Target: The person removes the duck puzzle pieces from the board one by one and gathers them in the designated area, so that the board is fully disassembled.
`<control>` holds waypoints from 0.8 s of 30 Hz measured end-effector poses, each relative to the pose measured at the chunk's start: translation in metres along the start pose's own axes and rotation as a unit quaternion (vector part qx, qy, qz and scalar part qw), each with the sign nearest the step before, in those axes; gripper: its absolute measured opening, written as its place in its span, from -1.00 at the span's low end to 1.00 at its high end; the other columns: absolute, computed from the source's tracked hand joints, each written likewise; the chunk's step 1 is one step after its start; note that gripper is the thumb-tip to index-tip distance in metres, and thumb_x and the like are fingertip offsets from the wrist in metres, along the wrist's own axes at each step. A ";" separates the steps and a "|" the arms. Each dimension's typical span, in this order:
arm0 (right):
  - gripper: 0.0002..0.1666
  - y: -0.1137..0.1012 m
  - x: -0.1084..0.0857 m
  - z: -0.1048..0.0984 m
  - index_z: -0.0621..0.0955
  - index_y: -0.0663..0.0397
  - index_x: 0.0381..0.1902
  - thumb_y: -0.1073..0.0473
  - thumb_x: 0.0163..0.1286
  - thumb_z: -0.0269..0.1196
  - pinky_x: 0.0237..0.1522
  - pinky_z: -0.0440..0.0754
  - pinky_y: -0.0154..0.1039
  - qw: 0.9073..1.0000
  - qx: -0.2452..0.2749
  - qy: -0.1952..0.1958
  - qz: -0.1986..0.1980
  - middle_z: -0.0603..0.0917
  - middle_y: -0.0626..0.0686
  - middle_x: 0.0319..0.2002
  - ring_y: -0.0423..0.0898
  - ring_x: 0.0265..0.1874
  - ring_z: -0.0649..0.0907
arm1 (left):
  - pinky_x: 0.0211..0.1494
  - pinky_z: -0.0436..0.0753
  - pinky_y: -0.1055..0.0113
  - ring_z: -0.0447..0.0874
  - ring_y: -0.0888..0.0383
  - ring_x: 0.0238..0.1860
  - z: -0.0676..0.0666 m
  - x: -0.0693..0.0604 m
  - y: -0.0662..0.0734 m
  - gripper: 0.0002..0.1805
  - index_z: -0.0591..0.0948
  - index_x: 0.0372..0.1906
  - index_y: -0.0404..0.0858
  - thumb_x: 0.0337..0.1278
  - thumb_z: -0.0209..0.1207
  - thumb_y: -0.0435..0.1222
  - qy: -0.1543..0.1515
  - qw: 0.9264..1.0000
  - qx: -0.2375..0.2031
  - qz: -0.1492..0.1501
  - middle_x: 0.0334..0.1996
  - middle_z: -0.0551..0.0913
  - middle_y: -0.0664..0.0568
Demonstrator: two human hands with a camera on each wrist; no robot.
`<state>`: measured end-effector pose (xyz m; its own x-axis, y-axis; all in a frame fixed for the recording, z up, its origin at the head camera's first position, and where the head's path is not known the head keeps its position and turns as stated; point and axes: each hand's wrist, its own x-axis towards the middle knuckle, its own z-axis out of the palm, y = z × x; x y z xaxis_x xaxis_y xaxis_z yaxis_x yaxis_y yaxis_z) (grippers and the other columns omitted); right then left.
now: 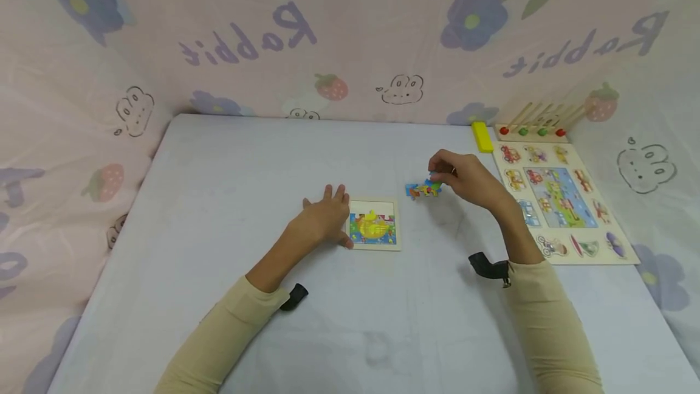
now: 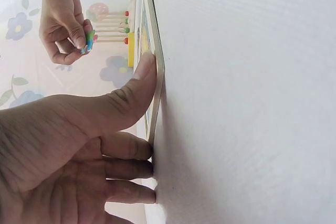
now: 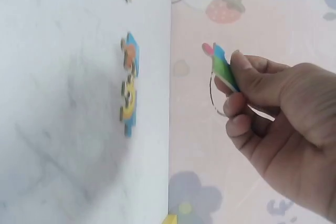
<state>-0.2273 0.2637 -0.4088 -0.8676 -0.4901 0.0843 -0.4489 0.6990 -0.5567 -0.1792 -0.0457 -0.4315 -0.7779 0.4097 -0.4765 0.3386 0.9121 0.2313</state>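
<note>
Soft, even light fills the head view, a little dim and grey over my white cloth-covered table [image 1: 383, 315], whose left and right edges splay outward in the wide view. A faint, blurry-edged shadow from my right hand [image 1: 465, 178] falls toward the table's near edge. From my left wrist everything is brighter: the cloth is washed nearly white, darkening to soft grey beside the flat square puzzle with a pale wooden frame [image 2: 155, 30]. From my right wrist, a broad grey shadow covers the table near the small colourful jigsaw pieces [image 3: 128, 98]; the pale pink printed curtain [image 3: 194, 129] looks hazy, low in contrast.
</note>
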 end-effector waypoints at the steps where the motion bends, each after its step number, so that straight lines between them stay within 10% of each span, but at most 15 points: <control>1: -0.84 0.002 -0.002 -0.003 0.59 0.20 -0.04 0.37 0.46 0.31 -0.19 0.57 -0.47 1.000 0.002 -0.001 0.008 0.76 0.11 -0.24 -0.03 -0.25 0.68 | 0.47 0.29 -0.51 -0.15 -0.27 0.72 0.000 0.000 0.000 0.21 0.09 0.64 -0.40 0.08 0.51 0.05 -0.001 1.000 0.000 0.000 0.71 -0.09 -0.24; 13: -0.91 0.033 -0.002 -0.011 0.65 0.31 -0.10 0.40 0.50 0.25 -0.19 0.57 -0.33 0.989 -0.028 -0.068 0.129 0.74 0.26 -0.19 0.07 -0.21 0.62 | 0.46 0.29 -0.52 -0.15 -0.27 0.72 -0.001 0.001 -0.001 0.22 0.08 0.64 -0.40 0.08 0.51 0.06 0.000 1.000 0.000 0.002 0.71 -0.09 -0.24; 24: -0.94 0.060 0.001 0.003 0.65 0.30 -0.14 0.40 0.47 0.28 -0.09 0.58 -0.19 0.988 -0.031 -0.088 0.125 0.70 0.25 -0.20 0.07 -0.20 0.60 | 0.47 0.29 -0.52 -0.15 -0.27 0.72 0.001 0.001 -0.001 0.22 0.09 0.64 -0.40 0.07 0.51 0.06 0.003 1.000 -0.003 0.001 0.71 -0.08 -0.24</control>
<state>-0.2546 0.3032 -0.4444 -0.9046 -0.3776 -0.1979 -0.2424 0.8374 -0.4899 -0.1801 -0.0465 -0.4327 -0.7805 0.4113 -0.4708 0.3373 0.9111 0.2368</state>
